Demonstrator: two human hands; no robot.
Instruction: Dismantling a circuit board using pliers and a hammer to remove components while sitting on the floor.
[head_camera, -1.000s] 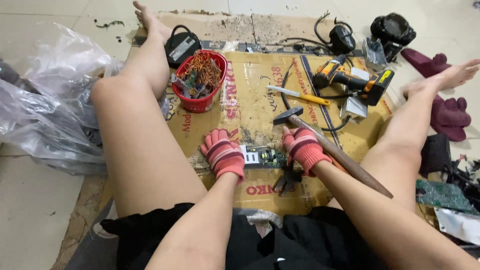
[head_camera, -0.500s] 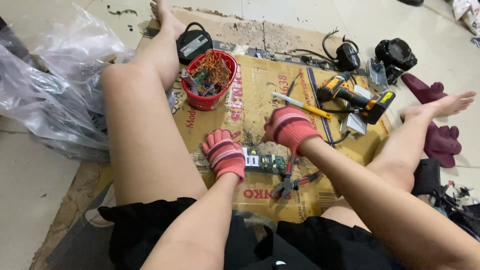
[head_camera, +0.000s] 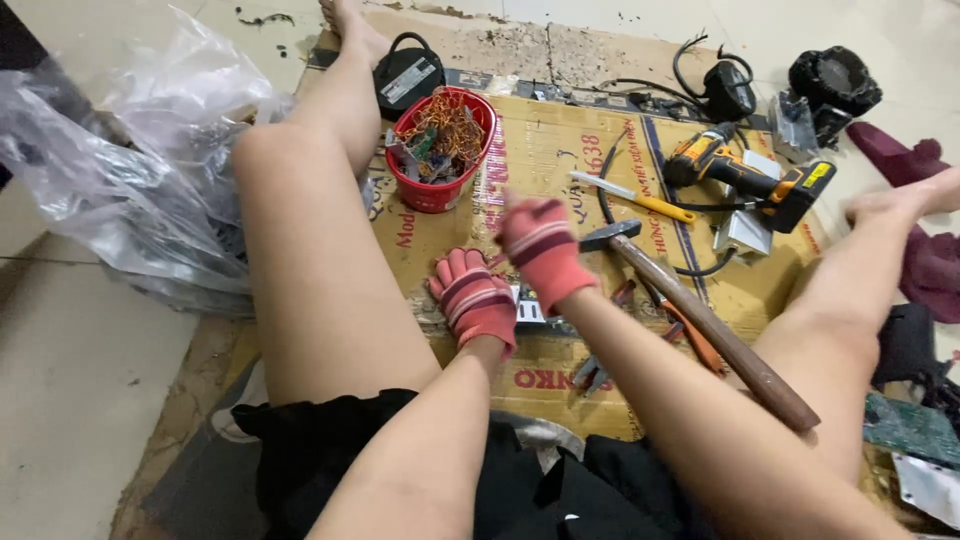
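I sit on the floor with my legs spread around a sheet of cardboard (head_camera: 560, 150). My left hand (head_camera: 473, 300), in a red striped glove, presses down on a small circuit board (head_camera: 527, 306) on the cardboard. Just to its right my right hand (head_camera: 541, 250), gloved the same, hovers blurred above the cardboard with curled fingers; whether it holds anything is unclear. A hammer (head_camera: 700, 320) with a wooden handle lies to the right of that hand, untouched, its head near my wrist. Beyond the hands stands a red bowl (head_camera: 440, 190) of tangled wires and parts.
A yellow and black cordless drill (head_camera: 745, 175), a yellow-handled screwdriver (head_camera: 635, 197) and orange-handled pliers (head_camera: 685, 335) lie on the cardboard. A crumpled plastic bag (head_camera: 130, 190) sits left of my left leg. A black adapter (head_camera: 408, 78) and cables lie at the back, a green board (head_camera: 915, 425) at right.
My right hand let go of the hammer, which now lies on the cardboard, and lifted up and leftward towards the red bowl. My left hand stayed on the circuit board.
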